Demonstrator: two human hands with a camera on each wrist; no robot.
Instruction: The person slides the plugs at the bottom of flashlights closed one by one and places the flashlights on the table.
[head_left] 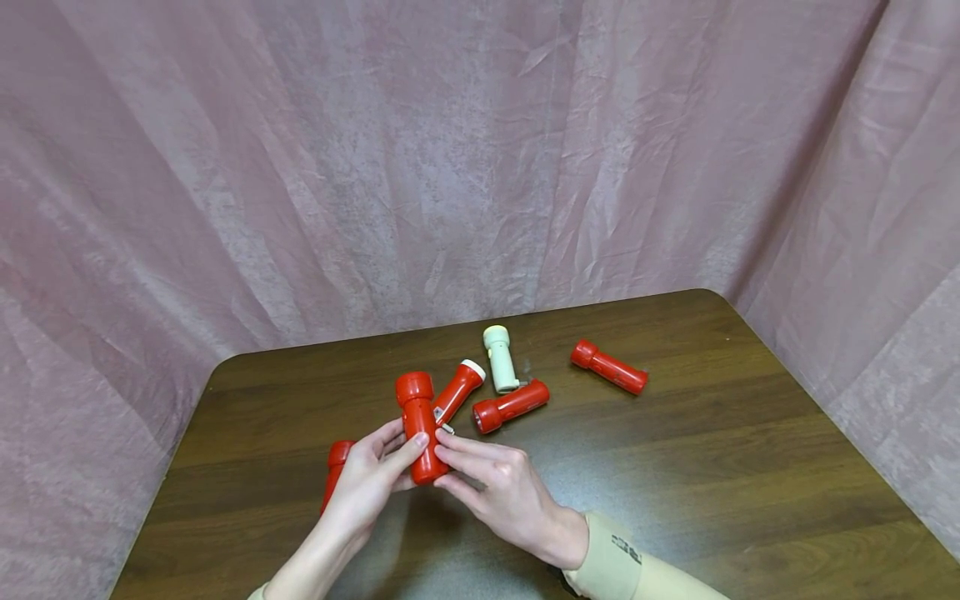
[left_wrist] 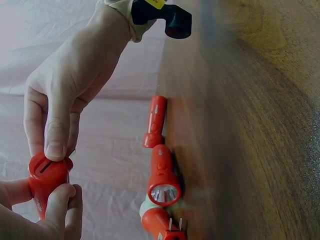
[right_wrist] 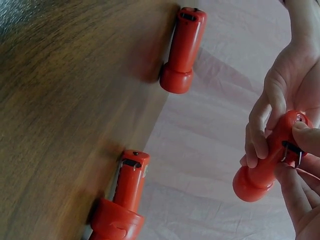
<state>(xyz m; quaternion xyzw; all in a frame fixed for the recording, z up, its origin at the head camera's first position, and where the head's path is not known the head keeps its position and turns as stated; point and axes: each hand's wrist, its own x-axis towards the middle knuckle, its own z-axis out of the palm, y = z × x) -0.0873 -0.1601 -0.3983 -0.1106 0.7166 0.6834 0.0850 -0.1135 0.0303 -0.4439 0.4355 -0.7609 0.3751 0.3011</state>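
A red flashlight point(head_left: 415, 400) is held above the table, its wide head pointing away from me. My left hand point(head_left: 367, 479) grips its body, thumb laid across the front. At the tail end, my right hand point(head_left: 506, 492) pinches the flashlight between thumb and fingers. Two metal plug prongs point(right_wrist: 292, 155) stick out of its side near the tail, close to the right fingertips. In the left wrist view, the right thumb presses beside a dark slot point(left_wrist: 46, 166) on the tail end.
Behind the hands lie a red flashlight with a white head point(head_left: 459, 390), a pale green flashlight point(head_left: 500, 360) and another red one point(head_left: 512, 406). Farther right lies a red flashlight point(head_left: 609, 367). A red flashlight point(head_left: 335, 471) is partly hidden by the left wrist. A pink curtain point(head_left: 450, 167) hangs behind the wooden table point(head_left: 750, 467).
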